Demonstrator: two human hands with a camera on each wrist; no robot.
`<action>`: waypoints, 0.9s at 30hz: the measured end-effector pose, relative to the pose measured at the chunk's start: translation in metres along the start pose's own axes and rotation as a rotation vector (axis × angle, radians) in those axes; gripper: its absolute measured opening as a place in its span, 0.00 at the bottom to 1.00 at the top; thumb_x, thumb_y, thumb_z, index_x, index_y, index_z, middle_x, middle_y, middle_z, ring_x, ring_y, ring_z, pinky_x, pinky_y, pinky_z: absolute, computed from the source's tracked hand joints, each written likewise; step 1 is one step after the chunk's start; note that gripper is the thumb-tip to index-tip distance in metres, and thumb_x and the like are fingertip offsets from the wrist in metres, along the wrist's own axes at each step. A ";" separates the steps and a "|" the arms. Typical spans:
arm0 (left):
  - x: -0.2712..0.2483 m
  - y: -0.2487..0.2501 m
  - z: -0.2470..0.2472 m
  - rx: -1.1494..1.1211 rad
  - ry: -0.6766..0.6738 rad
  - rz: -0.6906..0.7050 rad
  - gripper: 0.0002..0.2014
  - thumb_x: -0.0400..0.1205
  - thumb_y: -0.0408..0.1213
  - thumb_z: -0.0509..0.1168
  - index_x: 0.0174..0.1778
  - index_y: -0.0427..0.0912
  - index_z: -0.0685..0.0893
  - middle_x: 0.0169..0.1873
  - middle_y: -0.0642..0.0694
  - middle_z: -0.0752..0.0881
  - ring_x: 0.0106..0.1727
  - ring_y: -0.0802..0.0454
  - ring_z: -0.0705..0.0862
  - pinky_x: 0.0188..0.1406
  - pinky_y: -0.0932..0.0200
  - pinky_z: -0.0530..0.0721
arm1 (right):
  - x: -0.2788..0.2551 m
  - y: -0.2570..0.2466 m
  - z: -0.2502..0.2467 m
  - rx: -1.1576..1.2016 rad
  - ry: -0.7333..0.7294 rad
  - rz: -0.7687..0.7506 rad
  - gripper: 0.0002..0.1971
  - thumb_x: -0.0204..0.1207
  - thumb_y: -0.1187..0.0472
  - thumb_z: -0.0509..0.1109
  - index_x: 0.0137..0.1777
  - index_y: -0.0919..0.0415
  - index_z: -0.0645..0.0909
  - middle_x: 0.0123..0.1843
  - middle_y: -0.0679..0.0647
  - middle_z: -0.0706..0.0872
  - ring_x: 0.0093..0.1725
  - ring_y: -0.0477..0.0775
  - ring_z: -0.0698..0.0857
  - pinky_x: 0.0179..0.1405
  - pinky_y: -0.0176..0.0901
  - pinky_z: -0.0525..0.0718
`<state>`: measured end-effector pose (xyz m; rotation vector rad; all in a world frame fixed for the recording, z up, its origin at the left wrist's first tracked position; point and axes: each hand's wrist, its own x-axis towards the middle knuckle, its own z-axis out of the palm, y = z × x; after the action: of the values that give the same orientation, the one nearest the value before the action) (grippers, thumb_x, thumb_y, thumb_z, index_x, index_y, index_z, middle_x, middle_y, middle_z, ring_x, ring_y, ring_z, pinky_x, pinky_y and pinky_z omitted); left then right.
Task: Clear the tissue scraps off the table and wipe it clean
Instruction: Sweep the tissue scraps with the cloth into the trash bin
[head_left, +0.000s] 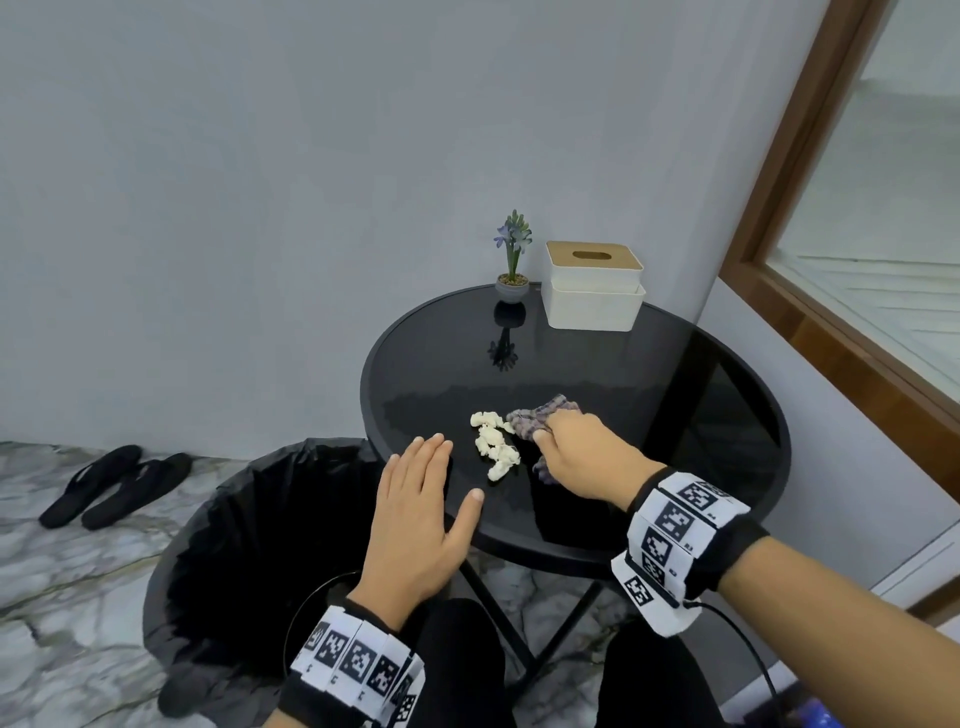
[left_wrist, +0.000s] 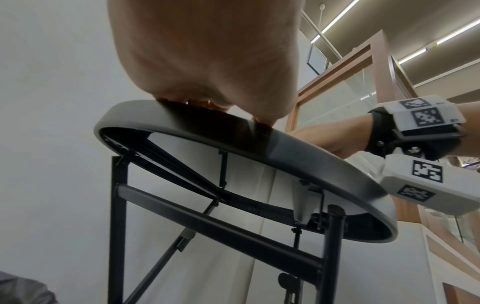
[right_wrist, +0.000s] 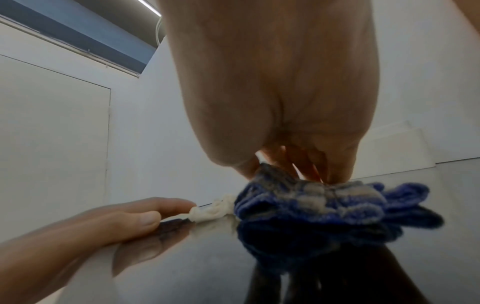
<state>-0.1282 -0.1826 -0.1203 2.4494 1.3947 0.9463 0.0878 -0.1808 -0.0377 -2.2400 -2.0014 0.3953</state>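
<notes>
Several white tissue scraps (head_left: 493, 441) lie bunched near the front of the round black glass table (head_left: 649, 364). Just right of them sits a crumpled blue-and-grey checked cloth (head_left: 535, 415), touching the pile. My right hand (head_left: 553, 439) grips that cloth from above and holds it down on the glass; the right wrist view shows the cloth (right_wrist: 324, 201) under its fingertips (right_wrist: 335, 174), against the scraps (right_wrist: 213, 209). My left hand (head_left: 441, 467) lies flat with straight fingers on the table's left front edge, a short gap left of the scraps, holding nothing.
A bin lined with a black bag (head_left: 249, 545) stands open below the table's left edge, under my left wrist. At the back of the table are a white tissue box (head_left: 592, 286) and a small potted plant (head_left: 513, 270). Black slippers (head_left: 114, 483) lie on the marble floor.
</notes>
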 end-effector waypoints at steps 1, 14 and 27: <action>0.001 -0.005 -0.001 -0.013 -0.013 -0.016 0.34 0.84 0.60 0.50 0.82 0.43 0.67 0.82 0.51 0.65 0.85 0.54 0.55 0.84 0.51 0.46 | 0.001 0.005 0.003 0.035 0.012 -0.026 0.20 0.85 0.52 0.52 0.59 0.67 0.77 0.64 0.61 0.78 0.68 0.62 0.73 0.64 0.48 0.72; -0.001 -0.054 -0.033 -0.019 -0.114 -0.140 0.39 0.82 0.69 0.46 0.86 0.50 0.57 0.86 0.54 0.53 0.86 0.56 0.47 0.85 0.47 0.48 | -0.007 -0.010 0.045 0.032 0.177 -0.017 0.26 0.87 0.54 0.48 0.83 0.63 0.58 0.86 0.57 0.57 0.85 0.54 0.53 0.84 0.52 0.49; -0.005 -0.084 -0.049 -0.004 -0.112 -0.179 0.41 0.81 0.68 0.52 0.85 0.48 0.57 0.85 0.52 0.59 0.85 0.56 0.54 0.84 0.56 0.54 | 0.012 -0.092 0.077 0.144 0.368 0.046 0.21 0.84 0.58 0.50 0.72 0.68 0.70 0.76 0.63 0.73 0.79 0.62 0.66 0.79 0.60 0.61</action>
<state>-0.2196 -0.1487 -0.1204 2.2887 1.5392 0.7603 -0.0202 -0.1644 -0.0895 -2.0914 -1.6832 0.1138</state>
